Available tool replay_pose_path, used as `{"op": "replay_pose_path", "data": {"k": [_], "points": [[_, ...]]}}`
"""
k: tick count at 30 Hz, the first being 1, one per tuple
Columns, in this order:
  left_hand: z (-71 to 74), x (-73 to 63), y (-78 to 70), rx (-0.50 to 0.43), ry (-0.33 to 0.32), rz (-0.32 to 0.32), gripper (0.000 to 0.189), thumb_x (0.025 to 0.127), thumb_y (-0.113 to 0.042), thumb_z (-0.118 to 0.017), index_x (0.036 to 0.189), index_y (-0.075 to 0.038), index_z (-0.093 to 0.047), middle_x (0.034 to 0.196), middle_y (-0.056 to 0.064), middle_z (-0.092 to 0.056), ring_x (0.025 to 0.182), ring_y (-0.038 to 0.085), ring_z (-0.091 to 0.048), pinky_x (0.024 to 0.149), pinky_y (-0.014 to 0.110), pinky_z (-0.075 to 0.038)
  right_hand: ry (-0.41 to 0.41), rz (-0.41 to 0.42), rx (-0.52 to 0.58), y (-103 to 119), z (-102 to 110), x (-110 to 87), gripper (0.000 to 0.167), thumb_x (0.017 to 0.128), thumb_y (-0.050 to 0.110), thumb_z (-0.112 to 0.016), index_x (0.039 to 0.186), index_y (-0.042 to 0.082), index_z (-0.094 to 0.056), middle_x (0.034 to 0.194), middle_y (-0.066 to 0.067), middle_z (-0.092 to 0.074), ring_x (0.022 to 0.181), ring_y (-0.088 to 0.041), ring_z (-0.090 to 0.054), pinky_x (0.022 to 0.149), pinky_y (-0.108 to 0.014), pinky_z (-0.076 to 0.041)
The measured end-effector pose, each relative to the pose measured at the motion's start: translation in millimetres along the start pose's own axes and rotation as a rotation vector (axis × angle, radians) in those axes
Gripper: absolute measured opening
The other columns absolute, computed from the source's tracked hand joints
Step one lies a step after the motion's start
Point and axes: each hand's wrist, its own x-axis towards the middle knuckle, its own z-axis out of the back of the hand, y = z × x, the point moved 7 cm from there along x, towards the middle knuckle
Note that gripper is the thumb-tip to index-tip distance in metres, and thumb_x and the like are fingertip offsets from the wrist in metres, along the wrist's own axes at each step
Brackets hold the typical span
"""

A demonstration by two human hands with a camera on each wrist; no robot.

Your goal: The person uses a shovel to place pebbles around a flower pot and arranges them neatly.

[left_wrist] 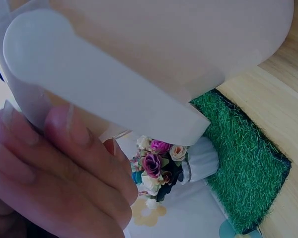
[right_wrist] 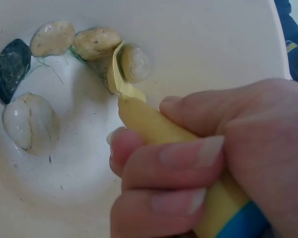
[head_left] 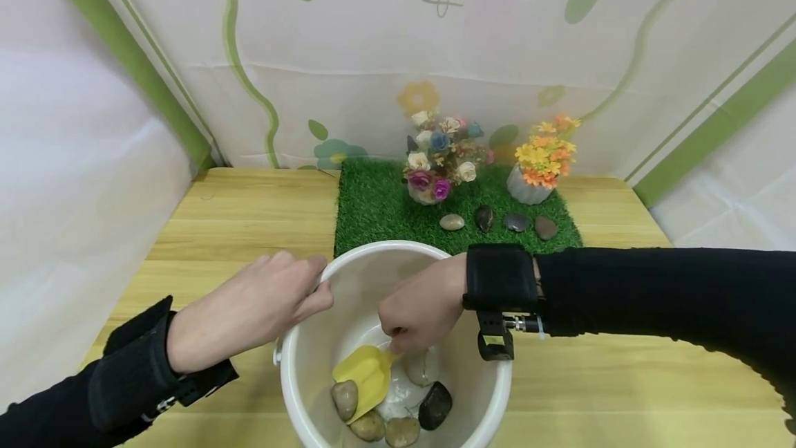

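Inside a white bucket (head_left: 497, 406), my right hand (head_left: 425, 303) grips the handle of a yellow toy shovel (head_left: 367, 375). In the right wrist view its fingers wrap the yellow handle (right_wrist: 156, 121), which has a blue end. The shovel's blade lies against a grey-tan stone (head_left: 345, 398) at the bucket's side. Several other stones sit on the wet bottom, among them a black stone (head_left: 435, 405) and a pale veined stone (right_wrist: 32, 124). My left hand (head_left: 267, 296) holds the bucket's left rim, its fingers curled over the edge.
Behind the bucket lies a green turf mat (head_left: 373, 206). On it stand a pot of mixed flowers (head_left: 429, 157) and a white pot of orange flowers (head_left: 528, 185), with several stones (head_left: 516, 222) in a row. A wooden table (head_left: 249, 220) lies beneath, and a printed curtain (head_left: 348, 40) hangs behind.
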Motion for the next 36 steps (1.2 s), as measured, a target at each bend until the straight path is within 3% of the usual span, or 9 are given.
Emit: {"op": "replay_pose_path", "data": {"k": [9, 18, 29, 36], "points": [[0.0, -0.4, -0.1, -0.012, 0.004, 0.009, 0.023, 0.1, -0.016, -0.052, 0.078, -0.016, -0.051, 0.058, -0.006, -0.041, 0.046, -0.002, -0.048, 0.039, 0.024, -0.04, 0.021, -0.042, 0.014, 0.2, 3.4, -4.2, 0.037, 0.105, 0.023, -0.058, 0.069, 0.017, -0.052, 0.059, 0.007, -0.044, 0.049, -0.006, -0.04, 0.053, -0.019, -0.033], [-1.9, 1.2, 0.5, -0.029, 0.016, 0.016, 0.022, 0.101, -0.018, -0.051, 0.08, -0.015, -0.052, 0.059, -0.006, -0.044, 0.046, -0.003, -0.049, 0.038, 0.023, -0.04, 0.02, 0.05, 0.055, 1.0, 5.8, -11.1, 0.041, 0.106, 0.019, -0.055, 0.066, 0.017, -0.045, 0.059, 0.007, -0.038, 0.05, -0.005, -0.035, 0.056, -0.02, -0.031], [-0.6, 1.7, -0.3, -0.021, 0.02, 0.015, 0.022, 0.101, -0.018, -0.052, 0.079, -0.015, -0.052, 0.059, -0.006, -0.044, 0.046, -0.002, -0.049, 0.037, 0.022, -0.04, -0.01, 0.07, 0.09, -2.4, 8.2, -21.4, 0.033, 0.105, 0.021, -0.057, 0.072, 0.017, -0.054, 0.063, 0.01, -0.044, 0.054, -0.002, -0.038, 0.056, -0.019, -0.033], [-0.7, 1.1, -0.1, -0.035, 0.028, 0.022, 0.022, 0.101, -0.017, -0.052, 0.079, -0.015, -0.052, 0.059, -0.007, -0.045, 0.046, -0.003, -0.05, 0.037, 0.022, -0.04, -0.024, 0.164, 0.153, -2.2, 12.5, -31.9, 0.029, 0.106, 0.019, -0.054, 0.077, 0.015, -0.055, 0.065, 0.009, -0.04, 0.054, -0.002, -0.035, 0.06, -0.019, -0.032]]}}
